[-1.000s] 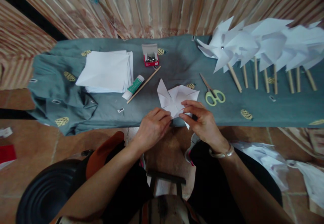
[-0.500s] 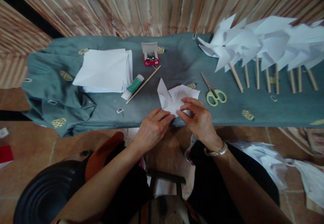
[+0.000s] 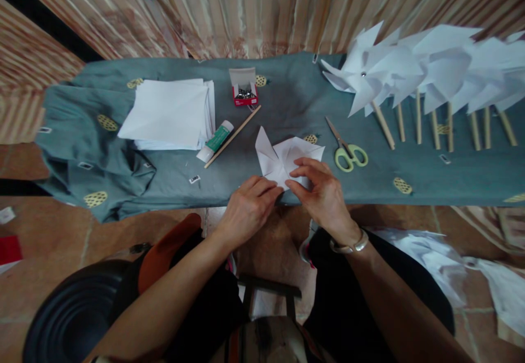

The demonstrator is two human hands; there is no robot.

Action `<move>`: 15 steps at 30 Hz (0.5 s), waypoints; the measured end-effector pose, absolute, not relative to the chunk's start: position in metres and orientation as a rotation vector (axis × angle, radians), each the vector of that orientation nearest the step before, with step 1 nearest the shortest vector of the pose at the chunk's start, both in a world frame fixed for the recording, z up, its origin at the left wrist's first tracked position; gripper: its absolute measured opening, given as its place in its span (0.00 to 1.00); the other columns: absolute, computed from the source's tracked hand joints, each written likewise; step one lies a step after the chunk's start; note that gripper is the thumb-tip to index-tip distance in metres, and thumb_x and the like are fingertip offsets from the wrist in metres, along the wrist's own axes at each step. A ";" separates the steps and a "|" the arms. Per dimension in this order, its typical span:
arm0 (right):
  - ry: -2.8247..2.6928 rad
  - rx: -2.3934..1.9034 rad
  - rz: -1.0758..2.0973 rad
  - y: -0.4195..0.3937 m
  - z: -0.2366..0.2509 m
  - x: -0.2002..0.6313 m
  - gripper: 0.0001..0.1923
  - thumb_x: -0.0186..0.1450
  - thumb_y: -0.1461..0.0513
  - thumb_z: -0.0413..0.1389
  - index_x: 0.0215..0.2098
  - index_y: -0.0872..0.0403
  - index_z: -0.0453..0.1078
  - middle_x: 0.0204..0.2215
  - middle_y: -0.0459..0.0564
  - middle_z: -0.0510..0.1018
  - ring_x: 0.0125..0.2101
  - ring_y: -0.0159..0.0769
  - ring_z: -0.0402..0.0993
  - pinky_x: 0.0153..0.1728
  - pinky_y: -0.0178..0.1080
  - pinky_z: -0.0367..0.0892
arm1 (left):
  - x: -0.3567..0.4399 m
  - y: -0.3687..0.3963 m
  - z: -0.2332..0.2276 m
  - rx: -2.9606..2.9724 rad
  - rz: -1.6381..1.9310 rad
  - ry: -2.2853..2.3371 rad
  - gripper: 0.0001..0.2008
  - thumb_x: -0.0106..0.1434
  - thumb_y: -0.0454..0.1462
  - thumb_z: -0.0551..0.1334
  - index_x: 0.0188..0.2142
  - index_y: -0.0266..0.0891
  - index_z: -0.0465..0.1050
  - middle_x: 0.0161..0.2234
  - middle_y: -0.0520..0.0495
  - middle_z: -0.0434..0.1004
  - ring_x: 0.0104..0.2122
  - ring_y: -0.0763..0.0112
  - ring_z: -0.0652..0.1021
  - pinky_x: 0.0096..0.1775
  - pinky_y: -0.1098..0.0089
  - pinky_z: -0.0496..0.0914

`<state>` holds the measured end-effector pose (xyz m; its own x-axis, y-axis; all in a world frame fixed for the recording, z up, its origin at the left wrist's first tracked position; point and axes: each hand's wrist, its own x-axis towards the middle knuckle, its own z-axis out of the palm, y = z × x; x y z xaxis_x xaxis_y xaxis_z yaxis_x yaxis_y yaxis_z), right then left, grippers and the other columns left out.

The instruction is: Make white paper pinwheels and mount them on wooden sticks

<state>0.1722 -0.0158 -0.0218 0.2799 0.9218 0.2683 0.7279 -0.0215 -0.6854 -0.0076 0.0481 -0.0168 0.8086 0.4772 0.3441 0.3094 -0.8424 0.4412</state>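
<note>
Surface: grey-green cloth [image 3: 287,106] over a low bench, striped curtain behind
Pinwheel [image 3: 283,158]: thin white paper, part-folded, at the near cloth edge; light, limp, creases easily; best held at flap tips near the centre
Right hand [image 3: 322,191]: fingertips pinched together on a flap
Left hand [image 3: 248,207]: fingers close together, pressing the paper's near edge
Around: scissors [image 3: 348,152], glue [image 3: 215,140], stick [image 3: 233,136], paper stack [image 3: 170,112]

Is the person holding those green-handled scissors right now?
No, the scissors lie untouched on the grey-green cloth, to the right of the folded white paper that both the left hand and right hand are working.
</note>
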 end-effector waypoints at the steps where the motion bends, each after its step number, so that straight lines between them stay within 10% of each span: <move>1: -1.501 -1.792 0.324 -0.016 -0.022 0.172 0.03 0.62 0.63 0.61 0.35 0.52 0.73 0.46 0.54 0.78 0.48 0.45 0.73 0.51 0.49 0.67 | -0.007 0.048 -0.017 2.621 0.638 0.594 0.11 0.67 0.31 0.57 0.47 0.33 0.74 0.41 0.42 0.78 0.40 0.64 0.75 0.41 0.63 0.76; 15: -1.544 -1.818 0.285 -0.019 -0.020 0.168 0.04 0.64 0.61 0.58 0.37 0.52 0.73 0.48 0.55 0.77 0.51 0.47 0.71 0.52 0.50 0.67 | -0.006 0.052 -0.018 2.467 0.642 0.617 0.10 0.66 0.30 0.58 0.44 0.34 0.76 0.40 0.43 0.78 0.40 0.65 0.75 0.41 0.64 0.74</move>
